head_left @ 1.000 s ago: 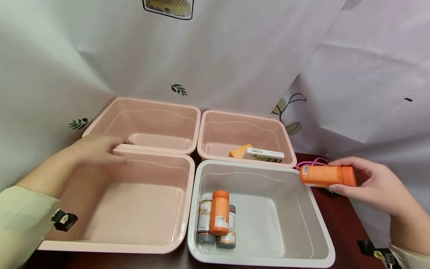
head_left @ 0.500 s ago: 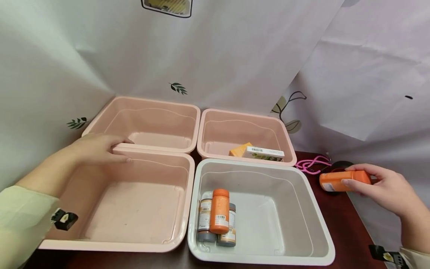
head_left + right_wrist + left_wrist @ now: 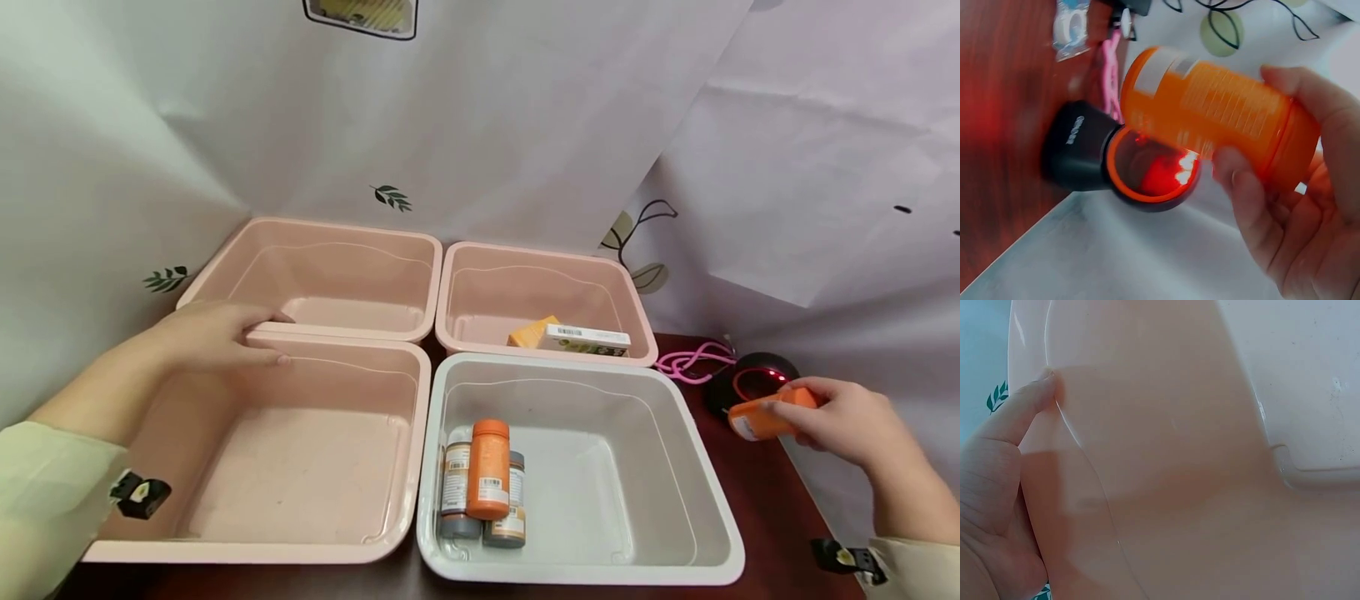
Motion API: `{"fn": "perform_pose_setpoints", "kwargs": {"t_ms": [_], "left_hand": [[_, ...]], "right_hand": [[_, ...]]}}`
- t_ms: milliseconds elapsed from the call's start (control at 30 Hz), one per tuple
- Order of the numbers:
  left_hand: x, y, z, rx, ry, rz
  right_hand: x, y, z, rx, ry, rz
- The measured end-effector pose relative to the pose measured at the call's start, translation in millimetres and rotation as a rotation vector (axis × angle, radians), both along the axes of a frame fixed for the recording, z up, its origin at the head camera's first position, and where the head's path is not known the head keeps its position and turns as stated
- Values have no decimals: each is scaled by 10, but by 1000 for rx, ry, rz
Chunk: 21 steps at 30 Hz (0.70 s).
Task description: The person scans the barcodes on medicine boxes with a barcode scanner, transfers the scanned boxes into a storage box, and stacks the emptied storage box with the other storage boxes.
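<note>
My right hand (image 3: pixel 855 421) grips an orange bottle (image 3: pixel 761 419) by its cap end, label side turned partly down. Behind it stands a black barcode scanner (image 3: pixel 772 364). In the right wrist view the label end of the bottle (image 3: pixel 1210 103) covers part of the scanner's lit red window (image 3: pixel 1154 172); the two look close, though I cannot tell the gap. My left hand (image 3: pixel 213 337) holds the back rim of the front left pink bin (image 3: pixel 315 467). Its thumb (image 3: pixel 1035 394) presses the inner wall, while the fingers go over the rim and are mostly hidden.
In the grey bin (image 3: pixel 581 575) lie several bottles, an orange bottle (image 3: pixel 489 471) on top of grey-capped ones. The back right pink bin (image 3: pixel 543 254) holds a yellow box (image 3: pixel 531 333) and a white box (image 3: pixel 588 337). A pink cord (image 3: pixel 693 358) lies beside the scanner.
My right hand has carried the orange bottle rightward from the grey bin's edge to the scanner, whose red light now shows. The left hand has stayed on the rim.
</note>
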<state>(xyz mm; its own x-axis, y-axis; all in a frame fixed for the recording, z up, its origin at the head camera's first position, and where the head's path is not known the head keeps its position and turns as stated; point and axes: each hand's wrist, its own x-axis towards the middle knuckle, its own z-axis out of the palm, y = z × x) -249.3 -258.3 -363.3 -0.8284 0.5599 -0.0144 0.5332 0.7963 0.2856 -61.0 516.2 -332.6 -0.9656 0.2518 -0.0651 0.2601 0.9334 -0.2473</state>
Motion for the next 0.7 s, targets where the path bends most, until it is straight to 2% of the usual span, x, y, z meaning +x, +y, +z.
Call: {"fn": "perform_pose_setpoints", "kwargs": {"t_ms": [133, 700], "left_hand": [[10, -8, -9, 7, -2, 0], [-1, -22, -19, 21, -16, -6]], "right_hand": [[-18, 44, -44, 36, -45, -3], [-104, 88, -71, -14, -98, -54]]}}
